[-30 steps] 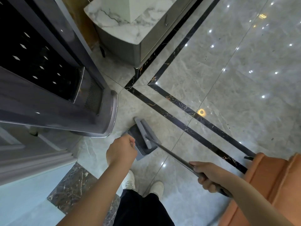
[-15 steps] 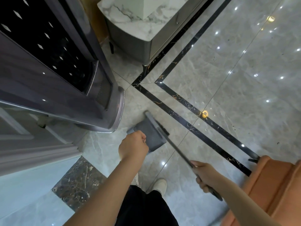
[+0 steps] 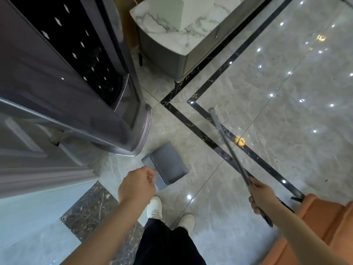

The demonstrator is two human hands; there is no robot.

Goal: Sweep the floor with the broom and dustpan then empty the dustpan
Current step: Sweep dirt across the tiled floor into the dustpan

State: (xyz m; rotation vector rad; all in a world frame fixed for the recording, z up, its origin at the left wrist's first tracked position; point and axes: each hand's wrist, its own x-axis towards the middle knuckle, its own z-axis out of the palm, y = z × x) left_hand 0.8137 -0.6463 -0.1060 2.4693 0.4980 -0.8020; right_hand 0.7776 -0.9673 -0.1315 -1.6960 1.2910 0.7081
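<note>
Swung away from the dustpan, the broom now reaches across the black floor stripe. Left hand grips the dustpan's handle; right hand clasps the broomstick.

No readable text, label, brand or number shows on anything.

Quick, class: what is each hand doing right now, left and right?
Left hand: closed on the handle of the dustpan.
Right hand: closed around the handle of the broom.
</note>
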